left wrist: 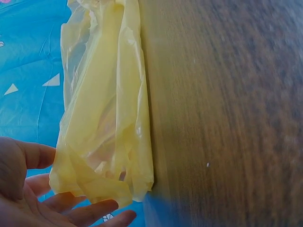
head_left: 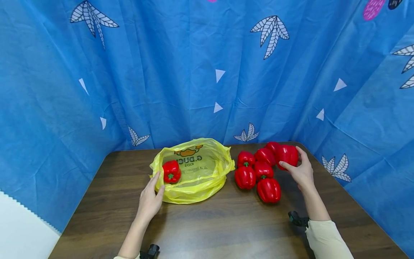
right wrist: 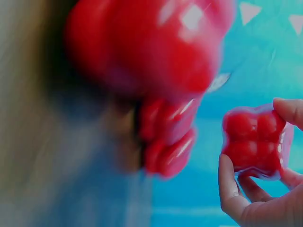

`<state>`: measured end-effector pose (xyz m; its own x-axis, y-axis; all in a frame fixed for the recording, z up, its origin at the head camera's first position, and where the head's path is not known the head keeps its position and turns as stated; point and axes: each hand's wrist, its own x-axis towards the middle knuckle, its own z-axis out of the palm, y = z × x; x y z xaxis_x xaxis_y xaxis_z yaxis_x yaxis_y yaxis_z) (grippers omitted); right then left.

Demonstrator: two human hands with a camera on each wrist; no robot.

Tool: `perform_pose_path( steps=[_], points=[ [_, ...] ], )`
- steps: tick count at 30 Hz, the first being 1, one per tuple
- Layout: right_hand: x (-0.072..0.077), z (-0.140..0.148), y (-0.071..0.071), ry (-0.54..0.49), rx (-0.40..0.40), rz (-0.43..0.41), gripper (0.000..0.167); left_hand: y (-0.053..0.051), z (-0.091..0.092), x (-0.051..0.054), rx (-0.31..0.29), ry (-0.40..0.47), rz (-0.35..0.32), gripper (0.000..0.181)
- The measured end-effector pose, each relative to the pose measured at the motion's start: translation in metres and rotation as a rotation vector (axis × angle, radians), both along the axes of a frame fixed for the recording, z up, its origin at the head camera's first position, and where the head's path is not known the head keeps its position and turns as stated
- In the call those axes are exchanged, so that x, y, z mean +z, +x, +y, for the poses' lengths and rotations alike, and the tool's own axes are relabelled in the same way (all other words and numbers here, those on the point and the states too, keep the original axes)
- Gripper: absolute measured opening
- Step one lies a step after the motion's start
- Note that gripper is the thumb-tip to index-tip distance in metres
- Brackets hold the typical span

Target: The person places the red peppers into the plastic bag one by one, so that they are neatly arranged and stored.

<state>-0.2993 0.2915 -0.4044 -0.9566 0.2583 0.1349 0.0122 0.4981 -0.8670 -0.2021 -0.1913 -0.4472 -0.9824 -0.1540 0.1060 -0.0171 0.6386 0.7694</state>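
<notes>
At centre right of the head view, we see the right hand (head_left: 303,173) pinching a red pepper (head_left: 288,156) between thumb and fingers. In the right wrist view we find that pepper at the right, its four-lobed end facing the camera and apart from the blurred red shapes nearer the lens. Left of centre in the head view, we see the left hand (head_left: 150,198) with its thumb spread from fairly straight fingers, touching the left side of a yellow bag (head_left: 194,194). The bag stands with its mouth spread wide; we make out a duck print and reversed lettering on its far wall. One pepper (head_left: 170,170) sits inside, at the bag's left end, stem toward us.

Right of the bag we count six loose peppers (head_left: 268,190) in a cluster, just left of and below the held one. They all rest on a dark wooden table (head_left: 223,230). Farther out, a blue curtain (head_left: 174,79) with white leaves and triangles fills the upper frame, and a cream sleeve (head_left: 328,239) enters at lower right.
</notes>
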Motion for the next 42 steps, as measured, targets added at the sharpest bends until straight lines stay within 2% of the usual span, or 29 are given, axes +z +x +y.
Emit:
perform_pose_path(
  steps=[5,9,13,17,23,28,33,42],
  points=[
    [0.02,-0.042,-0.002,-0.025,0.068,0.035,0.092,0.0,0.0,0.0,0.006,-0.001,-0.001,0.059],
    [0.03,-0.075,-0.005,-0.061,0.124,0.03,0.092,0.0,0.001,0.0,0.006,0.003,0.004,0.059],
    [0.038,-0.11,-0.009,-0.099,0.183,0.024,0.093,-0.001,0.001,-0.001,0.008,0.001,0.011,0.058],
    [0.039,-0.145,-0.012,-0.138,0.243,0.035,0.093,-0.002,0.0,-0.002,0.013,-0.002,0.02,0.059],
    [0.032,-0.193,-0.01,-0.234,0.337,0.066,0.09,-0.002,0.0,-0.001,0.018,0.005,0.028,0.058],
    [0.021,-0.225,-0.008,-0.281,0.388,0.054,0.088,-0.001,0.002,-0.001,0.019,0.006,0.036,0.058],
    [0.007,-0.249,-0.01,-0.309,0.398,0.028,0.086,0.0,0.002,0.0,0.023,0.004,0.049,0.058],
    [-0.018,-0.273,-0.017,-0.303,0.393,-0.016,0.085,-0.001,0.002,-0.003,0.023,-0.005,0.065,0.058]
  ],
)
